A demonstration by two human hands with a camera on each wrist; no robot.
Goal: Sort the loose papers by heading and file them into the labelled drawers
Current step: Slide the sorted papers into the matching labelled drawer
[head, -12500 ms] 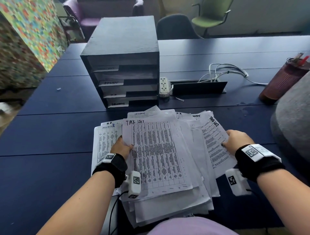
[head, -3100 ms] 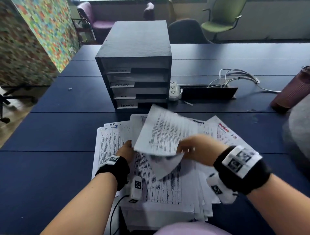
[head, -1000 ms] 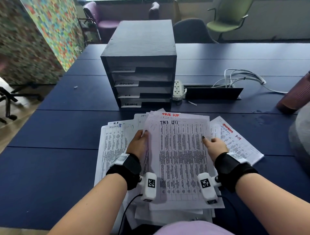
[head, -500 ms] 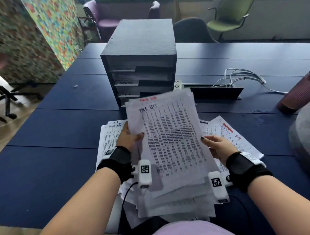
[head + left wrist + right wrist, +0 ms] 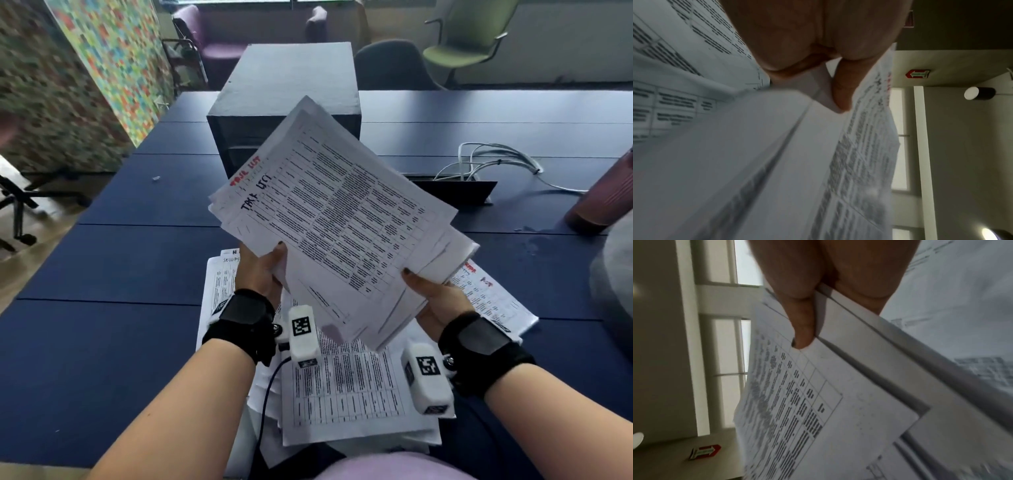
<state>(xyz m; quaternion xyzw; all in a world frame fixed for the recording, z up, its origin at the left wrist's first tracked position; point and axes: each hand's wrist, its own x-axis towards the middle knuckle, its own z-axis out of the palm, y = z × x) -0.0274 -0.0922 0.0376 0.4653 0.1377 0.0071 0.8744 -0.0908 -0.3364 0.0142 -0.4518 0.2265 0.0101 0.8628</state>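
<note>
Two hands hold one stack of papers (image 5: 337, 219) tilted in the air above the table's (image 5: 102, 260) near edge. The left hand (image 5: 258, 270) pinches its left side; the right hand (image 5: 433, 298) pinches its lower right corner, thumb on top. More sheets (image 5: 346, 394) lie beneath; the drawer unit (image 5: 291, 85) stands behind.

The raised stack of papers (image 5: 337, 219) blocks the drawer unit (image 5: 291, 102) fronts. Loose sheets (image 5: 346, 387) cover the table's (image 5: 102, 342) near edge; its left side lies open, cables (image 5: 496, 161) at right.
</note>
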